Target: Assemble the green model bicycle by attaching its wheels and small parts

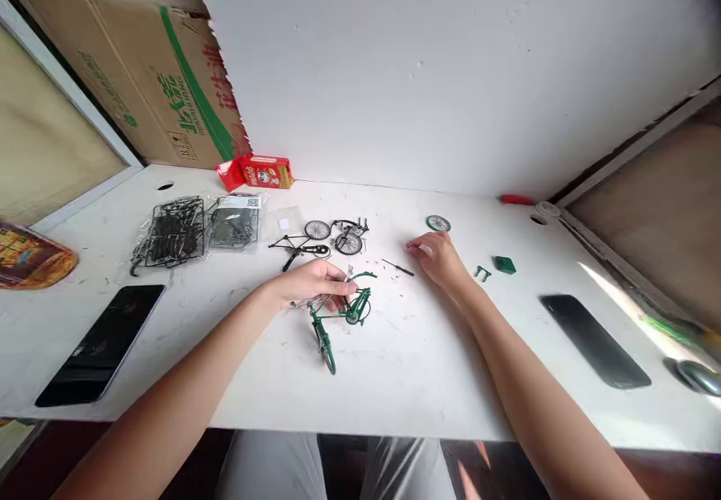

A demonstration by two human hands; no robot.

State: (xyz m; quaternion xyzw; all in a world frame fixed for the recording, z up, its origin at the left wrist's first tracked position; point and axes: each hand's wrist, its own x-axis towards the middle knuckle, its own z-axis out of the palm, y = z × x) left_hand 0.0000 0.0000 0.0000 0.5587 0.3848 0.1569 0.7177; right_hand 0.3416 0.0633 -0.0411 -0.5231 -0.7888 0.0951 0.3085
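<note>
My left hand (324, 284) is closed around the frame of a green model bicycle (356, 306), held tilted over the table. One green wheel (327, 350) is fitted at its near end. My right hand (436, 256) rests on the table to the right with its fingers bent together; whether anything small is between them I cannot make out. Just beyond that hand lies a loose green wheel (438, 223). Between the hands is a thin black screwdriver (399, 266) beside several tiny parts. Right of my right hand lie a small green bracket (483, 273) and a green block (505, 264).
Black bicycle parts (307, 248) and black wheels (348, 242) lie behind my left hand. Bagged black part frames (174, 233), a red box (267, 173) and a phone (101, 346) are on the left. A dark flat slab (594, 341) lies right. A white wall (451, 94) stands behind.
</note>
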